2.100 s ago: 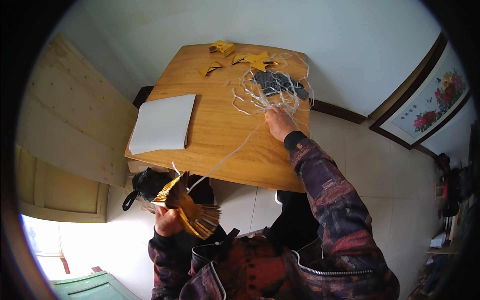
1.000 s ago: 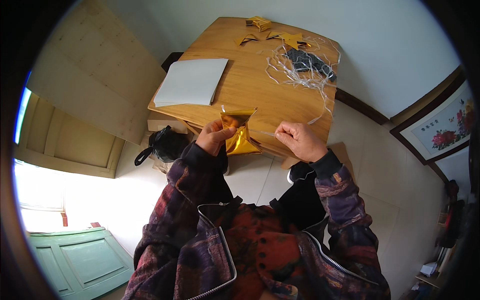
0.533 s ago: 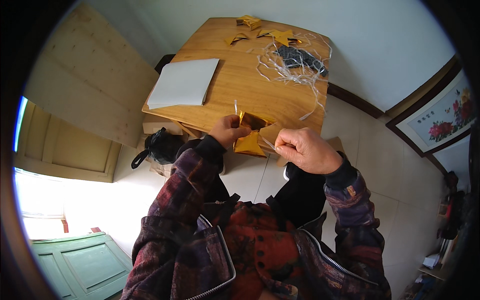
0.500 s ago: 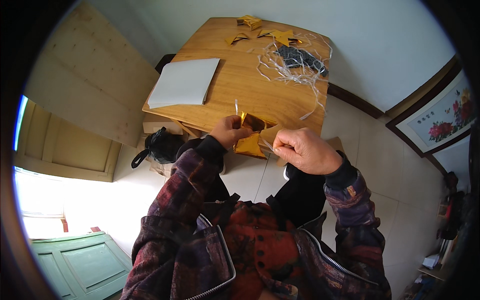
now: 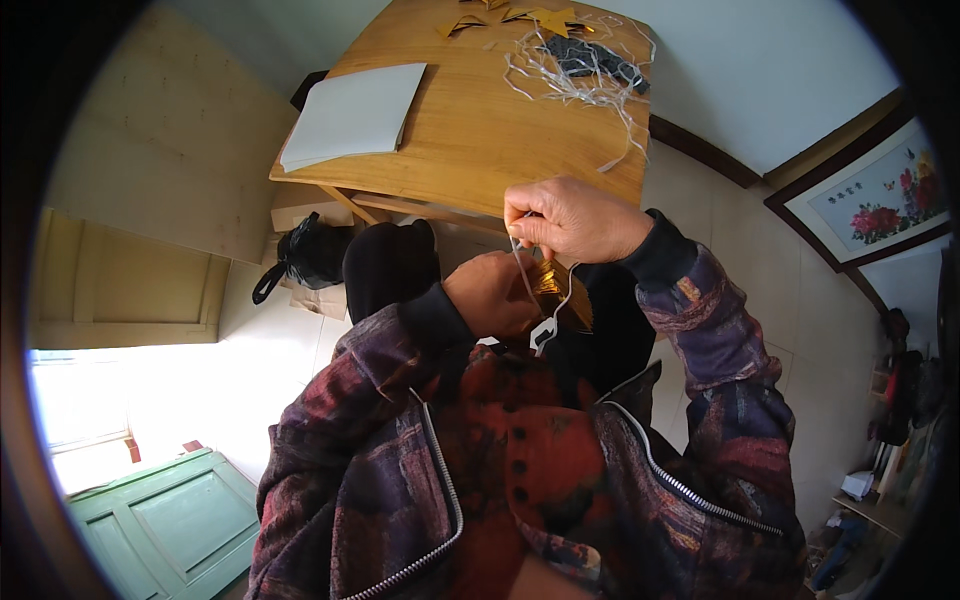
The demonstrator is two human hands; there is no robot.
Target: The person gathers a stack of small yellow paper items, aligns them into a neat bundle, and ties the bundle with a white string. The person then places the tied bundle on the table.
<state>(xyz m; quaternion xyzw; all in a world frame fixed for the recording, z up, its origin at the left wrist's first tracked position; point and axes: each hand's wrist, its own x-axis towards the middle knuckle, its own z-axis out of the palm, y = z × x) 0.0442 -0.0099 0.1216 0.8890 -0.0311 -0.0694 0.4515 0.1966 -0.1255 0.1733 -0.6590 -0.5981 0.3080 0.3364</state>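
Note:
Close to my body, past the table's near edge, my left hand (image 5: 492,292) is closed around a folded gold foil paper piece (image 5: 572,308). Its shiny side sticks out right of my fingers; the rest is hidden behind the hand. Just above, my right hand (image 5: 578,218) pinches a thin white strip (image 5: 570,292) between thumb and fingertips. One stretch of the strip runs down over my left fingers. Another curves down across the gold piece toward my lap.
A wooden table (image 5: 470,135) stands ahead. On it lie a stack of white sheets (image 5: 352,112), tangled clear strips (image 5: 555,92), a dark grey cloth (image 5: 592,62) and gold star pieces (image 5: 553,20). A black plastic bag (image 5: 318,250) sits below left. A framed flower picture (image 5: 865,200) leans right.
Both hands have drawn away from each other vertically: the left came down toward my lap with the gold piece, the right rose with the white strip. The view has tilted down.

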